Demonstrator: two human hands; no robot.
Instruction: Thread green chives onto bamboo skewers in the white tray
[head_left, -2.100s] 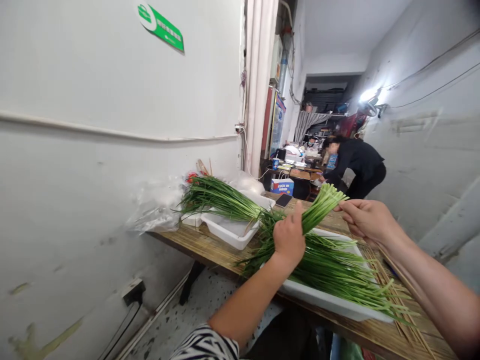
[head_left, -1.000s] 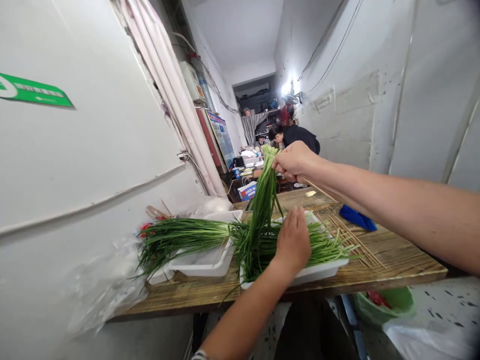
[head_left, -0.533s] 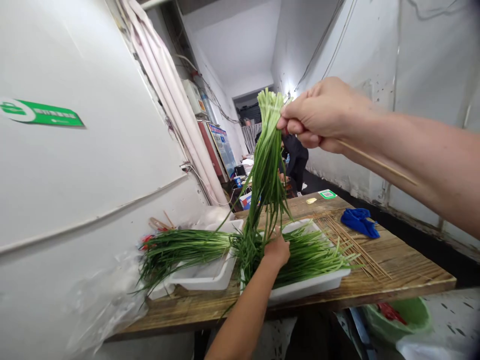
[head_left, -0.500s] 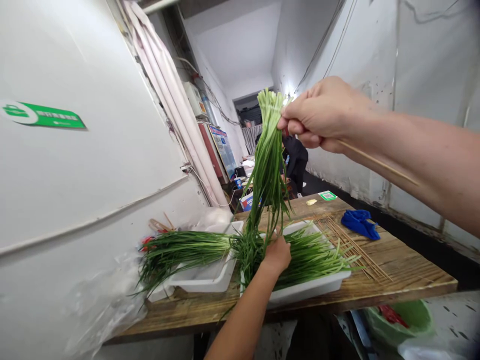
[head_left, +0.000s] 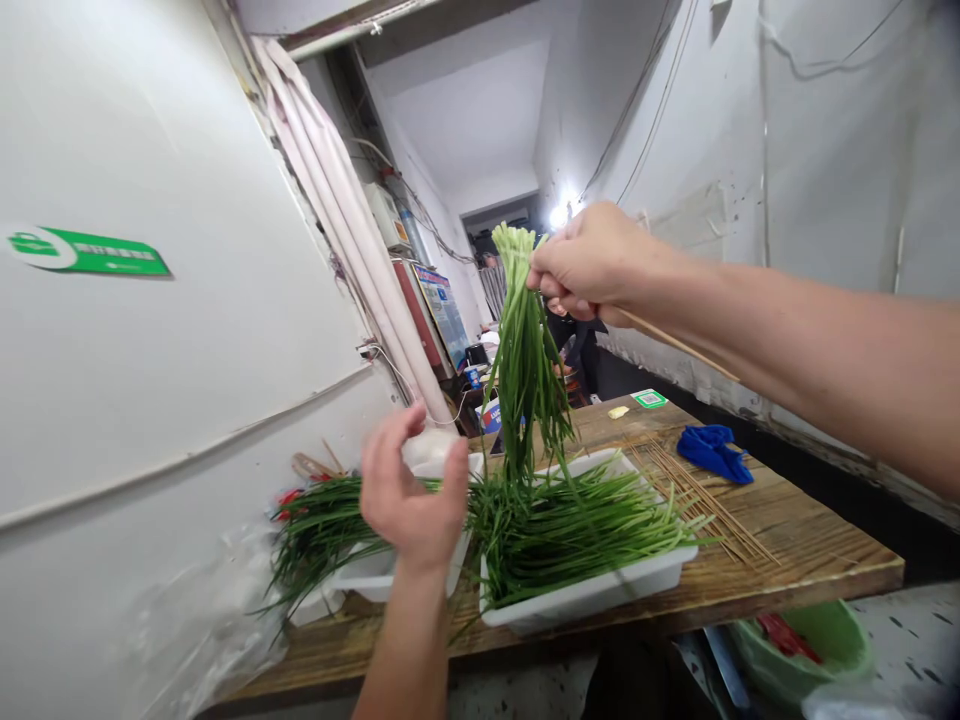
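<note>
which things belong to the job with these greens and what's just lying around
Seemingly part of it:
bunch and stick in the right hand
greens in the right tray
loose sticks

Seemingly lying about:
blue cloth
green card
clear plastic

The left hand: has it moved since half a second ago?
Yes, leftward. Against the right-hand white tray, the left hand has gone from over its greens to beyond its left edge in the view.

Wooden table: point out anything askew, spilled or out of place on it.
Only mild untidiness: the thin sticks lie loose at uneven angles beside the white tray, the blue cloth is crumpled, and a small yellowish scrap lies loose. No spill shows.
</note>
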